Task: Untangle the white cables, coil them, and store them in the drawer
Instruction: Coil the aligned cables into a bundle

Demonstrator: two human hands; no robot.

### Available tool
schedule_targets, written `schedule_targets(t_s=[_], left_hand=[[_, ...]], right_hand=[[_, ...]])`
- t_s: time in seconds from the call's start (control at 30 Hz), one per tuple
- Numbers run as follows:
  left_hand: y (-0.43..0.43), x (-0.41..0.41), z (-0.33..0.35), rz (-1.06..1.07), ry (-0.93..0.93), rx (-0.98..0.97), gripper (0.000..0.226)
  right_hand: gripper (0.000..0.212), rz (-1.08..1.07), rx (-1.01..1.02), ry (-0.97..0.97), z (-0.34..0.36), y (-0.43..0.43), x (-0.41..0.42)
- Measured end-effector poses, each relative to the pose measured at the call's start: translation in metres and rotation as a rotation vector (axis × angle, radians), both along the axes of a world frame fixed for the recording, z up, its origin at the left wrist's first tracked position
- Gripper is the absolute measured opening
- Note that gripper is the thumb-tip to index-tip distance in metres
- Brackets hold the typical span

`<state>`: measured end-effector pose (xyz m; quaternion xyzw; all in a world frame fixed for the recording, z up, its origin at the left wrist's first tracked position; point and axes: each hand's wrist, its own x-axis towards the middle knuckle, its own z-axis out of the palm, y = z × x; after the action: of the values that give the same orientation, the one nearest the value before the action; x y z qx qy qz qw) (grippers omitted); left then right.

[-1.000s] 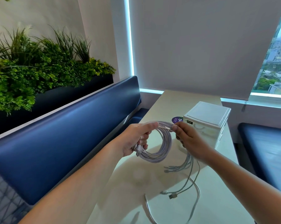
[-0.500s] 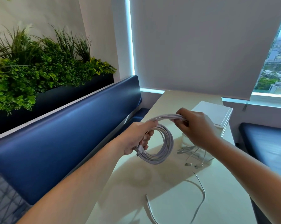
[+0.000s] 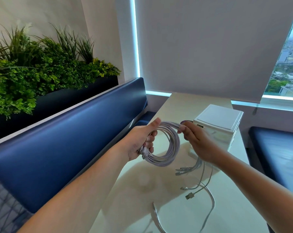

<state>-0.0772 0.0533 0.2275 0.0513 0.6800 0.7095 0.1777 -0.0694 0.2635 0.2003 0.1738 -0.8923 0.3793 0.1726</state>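
Several thin white round-section cables [image 3: 175, 145] are gathered into one multi-turn loop, held in the air above the pale cream tabletop [image 3: 135, 195]. Left hand [image 3: 140, 142] grips the loop at its 9 o'clock side, with fingers curled through the ring and thumb laid along the top strands. A cluster of plug ends sits under those fingers at about 7 o'clock. Right hand [image 3: 198, 145] pinches the bundle at about 1 o'clock, fingertips closed on the strands. Uncoiled tails [image 3: 193, 167] drop from beneath the right hand toward 5 o'clock and reach the table, with silver connectors at their ends. Small white plastic drawer unit [image 3: 218, 125] stands on the table at 2 o'clock from the loop, just behind the right hand. Whether any drawer is open I cannot tell. Judgement: the cables are light, limp and smooth with a little spring, so the turns will likely slide and fan open if one side is released. The best hold is across the whole bundle, all strands clamped together. Avoid lifting by a connector, where the joint is probably weakest.
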Motion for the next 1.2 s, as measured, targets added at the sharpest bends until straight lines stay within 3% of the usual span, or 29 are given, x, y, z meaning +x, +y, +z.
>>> schedule_targets(t_s=[0.17,0.3,0.43,0.57,0.7,1.0,1.2], left_hand=[[0.001,0.001,-0.004,-0.041,0.009,0.031,0.015],[0.006,0.002,-0.009,-0.005,-0.032,0.041,0.022],[0.010,0.004,-0.006,0.006,-0.030,0.096,0.018],[0.009,0.002,-0.004,0.012,-0.025,0.127,0.017],[0.010,0.002,-0.005,0.045,0.002,0.156,0.011],[0.007,-0.001,-0.002,0.022,-0.016,0.140,0.015],[0.002,0.003,-0.002,-0.015,-0.011,0.069,0.022]], right_hand=[[0.035,0.046,-0.089,-0.105,-0.008,-0.011,0.010],[0.011,0.062,-0.212,-0.161,-0.015,-0.020,0.009],[0.002,0.165,-0.449,-0.272,-0.016,-0.024,0.012],[0.012,0.206,-0.464,-0.329,-0.018,-0.023,0.013],[0.008,0.175,-0.478,-0.349,-0.020,-0.027,0.016],[0.046,0.208,-0.699,-0.525,-0.016,-0.025,0.020],[0.046,0.121,-0.615,-0.496,-0.008,-0.014,0.013]])
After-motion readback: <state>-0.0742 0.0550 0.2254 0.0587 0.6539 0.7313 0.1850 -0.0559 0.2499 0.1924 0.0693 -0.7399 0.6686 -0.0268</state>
